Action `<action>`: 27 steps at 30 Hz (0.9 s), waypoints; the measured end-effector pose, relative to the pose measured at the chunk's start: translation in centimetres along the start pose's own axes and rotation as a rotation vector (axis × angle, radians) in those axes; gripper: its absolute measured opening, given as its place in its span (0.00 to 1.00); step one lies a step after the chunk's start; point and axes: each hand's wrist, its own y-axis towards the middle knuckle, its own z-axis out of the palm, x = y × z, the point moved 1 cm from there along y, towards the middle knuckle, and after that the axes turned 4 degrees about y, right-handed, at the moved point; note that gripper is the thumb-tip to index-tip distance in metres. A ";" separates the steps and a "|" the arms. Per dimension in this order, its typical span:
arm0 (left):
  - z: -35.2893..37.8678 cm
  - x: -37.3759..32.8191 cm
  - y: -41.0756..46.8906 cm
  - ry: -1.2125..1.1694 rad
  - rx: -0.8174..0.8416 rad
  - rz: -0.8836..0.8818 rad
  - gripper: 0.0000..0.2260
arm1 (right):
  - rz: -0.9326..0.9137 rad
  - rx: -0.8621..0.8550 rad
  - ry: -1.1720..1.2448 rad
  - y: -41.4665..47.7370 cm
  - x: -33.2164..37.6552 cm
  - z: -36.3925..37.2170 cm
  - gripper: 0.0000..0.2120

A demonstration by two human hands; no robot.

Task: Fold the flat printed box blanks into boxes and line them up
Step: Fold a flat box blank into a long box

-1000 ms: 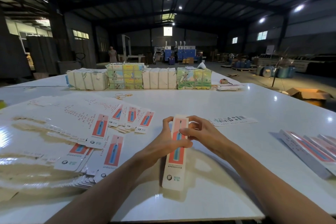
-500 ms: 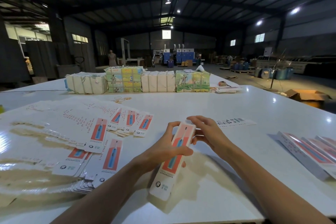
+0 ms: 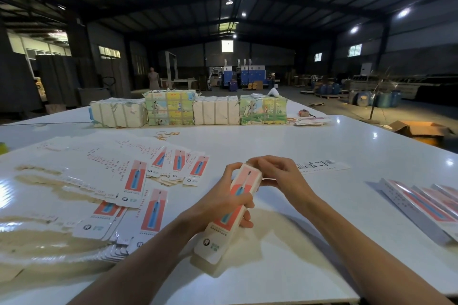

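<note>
A long narrow box (image 3: 224, 233), white with a red panel and a blue toothbrush print, is held tilted over the white table (image 3: 309, 146), its near end low. My left hand (image 3: 223, 202) grips its middle, thumb across the printed face. My right hand (image 3: 278, 174) pinches the box's far top end. A spread pile of flat printed blanks (image 3: 119, 190) lies to the left. Folded boxes (image 3: 426, 202) lie side by side at the right edge.
Wrapped bundles (image 3: 188, 110) stand in a row along the far side of the table. A loose printed strip (image 3: 322, 165) lies just beyond my right hand. A cardboard carton (image 3: 421, 129) sits on the floor at the right; a person (image 3: 153, 78) stands far back.
The box has tilted so its near end swings left and down, and it looks more squared up. My right hand has closed onto its far end.
</note>
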 end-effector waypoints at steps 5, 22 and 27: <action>0.2 0.1 -0.2 0.061 0.001 0.016 0.38 | 0.143 -0.025 0.150 0.0 0.3 -0.2 0.12; 0.6 -0.3 -0.7 0.083 0.009 0.066 0.43 | 0.271 -0.152 0.282 0.1 -0.2 -0.2 0.04; 0.5 0.0 -0.6 0.076 0.035 0.076 0.44 | 0.281 -0.156 0.255 0.2 -0.4 -0.4 0.05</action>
